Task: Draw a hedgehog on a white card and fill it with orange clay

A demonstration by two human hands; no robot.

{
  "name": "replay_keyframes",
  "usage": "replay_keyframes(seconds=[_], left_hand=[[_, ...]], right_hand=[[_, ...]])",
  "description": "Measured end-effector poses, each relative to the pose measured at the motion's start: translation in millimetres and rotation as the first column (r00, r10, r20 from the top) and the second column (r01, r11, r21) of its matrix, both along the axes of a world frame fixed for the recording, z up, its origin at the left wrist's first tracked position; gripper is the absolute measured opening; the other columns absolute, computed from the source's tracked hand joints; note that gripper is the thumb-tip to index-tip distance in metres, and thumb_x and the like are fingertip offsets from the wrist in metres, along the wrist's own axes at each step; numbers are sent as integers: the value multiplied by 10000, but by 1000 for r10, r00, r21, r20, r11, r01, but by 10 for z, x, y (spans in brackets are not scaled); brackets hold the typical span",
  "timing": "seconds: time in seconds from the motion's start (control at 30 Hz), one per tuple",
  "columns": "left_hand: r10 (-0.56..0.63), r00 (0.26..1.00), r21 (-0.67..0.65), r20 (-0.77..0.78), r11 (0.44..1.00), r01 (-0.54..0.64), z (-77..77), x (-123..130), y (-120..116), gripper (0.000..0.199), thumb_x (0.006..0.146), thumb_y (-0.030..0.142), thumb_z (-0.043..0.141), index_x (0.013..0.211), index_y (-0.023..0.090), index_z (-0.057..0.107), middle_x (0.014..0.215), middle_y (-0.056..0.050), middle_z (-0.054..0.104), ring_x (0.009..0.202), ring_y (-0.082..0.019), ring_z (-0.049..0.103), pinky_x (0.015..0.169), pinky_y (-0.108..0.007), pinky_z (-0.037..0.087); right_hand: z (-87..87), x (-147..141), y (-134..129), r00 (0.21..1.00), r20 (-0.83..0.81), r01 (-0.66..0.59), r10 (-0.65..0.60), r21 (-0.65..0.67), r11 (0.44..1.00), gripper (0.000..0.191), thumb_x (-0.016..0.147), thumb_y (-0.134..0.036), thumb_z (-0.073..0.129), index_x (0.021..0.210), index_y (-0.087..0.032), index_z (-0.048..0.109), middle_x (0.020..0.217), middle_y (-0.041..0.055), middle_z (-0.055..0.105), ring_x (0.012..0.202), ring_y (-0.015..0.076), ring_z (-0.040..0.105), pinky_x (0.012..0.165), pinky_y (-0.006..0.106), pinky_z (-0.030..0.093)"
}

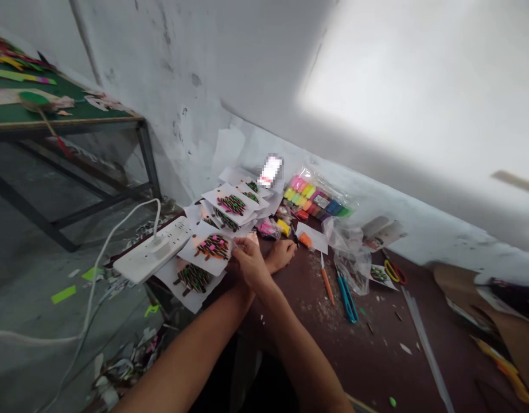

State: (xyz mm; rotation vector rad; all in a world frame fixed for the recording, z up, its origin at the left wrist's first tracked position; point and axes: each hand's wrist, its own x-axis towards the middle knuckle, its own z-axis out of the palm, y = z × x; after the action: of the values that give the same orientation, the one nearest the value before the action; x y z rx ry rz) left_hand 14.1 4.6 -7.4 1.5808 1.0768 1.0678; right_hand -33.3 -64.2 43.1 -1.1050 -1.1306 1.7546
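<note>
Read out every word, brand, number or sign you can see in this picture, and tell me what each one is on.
No text can be read here.
Pale label on the pack of coloured blocks: too small and blurred to read.
Bright screen by the wall: pixelated, unreadable.
Pink-spotted card: a picture, no lettering I can make out.
White power strip: no markings legible.

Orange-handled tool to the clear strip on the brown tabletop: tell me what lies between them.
In the head view, the teal-handled tool lies between the orange-handled tool and the clear strip, with small scraps scattered too.
</note>
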Motion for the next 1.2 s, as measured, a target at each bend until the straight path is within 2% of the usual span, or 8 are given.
replay_keyframes(seconds=[0.07,0.13,0.23,0.3,0.47,0.7,0.87,1.2], left_hand=[[27,1000,-3,-16,1000,-27,43,4,25,252,945,208,441,785,136,622,671,-6,620,468,-90,522,476,-206,378],[42,999,-1,-26,999,-42,77,5,15,240,934,194,447,761,140,606,666,-2,609,472,-90,521,479,-205,375],[50,998,5,-37,999,-50,108,-1,-18,229,923,178,457,738,146,589,656,1,596,482,-91,513,487,-204,370],[55,998,7,-42,998,-54,117,-4,-28,238,922,172,452,725,147,582,653,0,592,488,-92,508,491,-204,366],[56,998,5,-42,998,-56,113,1,-17,242,916,165,448,723,143,591,640,1,586,500,-92,508,493,-197,365],[52,998,0,-41,999,-52,94,2,-21,245,915,168,439,738,138,605,651,9,598,488,-88,519,491,-189,379],[59,997,1,-40,998,-59,92,-3,-23,242,913,160,442,734,140,604,654,6,611,487,-89,526,505,-192,394],[54,998,1,-42,999,-54,89,0,-21,248,915,164,443,725,141,600,641,11,606,462,-82,521,487,-190,376]], right_hand=[[-32,-26,-33,991,118,-66,64,15,998,210,761,-237,663,928,-223,537,629,-70,611,508,124,577,486,223,482],[-28,-14,-59,946,313,-123,81,117,986,138,796,-215,649,870,-225,532,615,-63,591,508,124,570,491,220,458],[39,36,-90,818,575,-208,-21,329,921,124,837,-158,612,784,-224,521,623,-44,570,536,117,554,536,219,411],[99,59,-105,715,697,-297,-54,373,879,137,859,-135,583,773,-224,523,616,-35,561,562,127,550,573,232,390],[222,-2,-137,540,836,-413,-95,362,836,55,912,-167,557,889,-209,584,747,24,651,721,176,614,662,261,384],[357,-66,-201,276,959,-529,-66,208,823,233,1015,-285,450,1119,-154,612,1052,138,733,918,258,691,748,317,431],[368,20,-179,254,964,-541,-78,208,815,264,1026,-340,458,1137,-181,637,1076,114,741,953,250,695,756,308,427],[356,-25,-170,430,903,-511,-1,244,825,145,959,-257,558,898,-189,671,805,20,693,751,151,602,645,249,324]])
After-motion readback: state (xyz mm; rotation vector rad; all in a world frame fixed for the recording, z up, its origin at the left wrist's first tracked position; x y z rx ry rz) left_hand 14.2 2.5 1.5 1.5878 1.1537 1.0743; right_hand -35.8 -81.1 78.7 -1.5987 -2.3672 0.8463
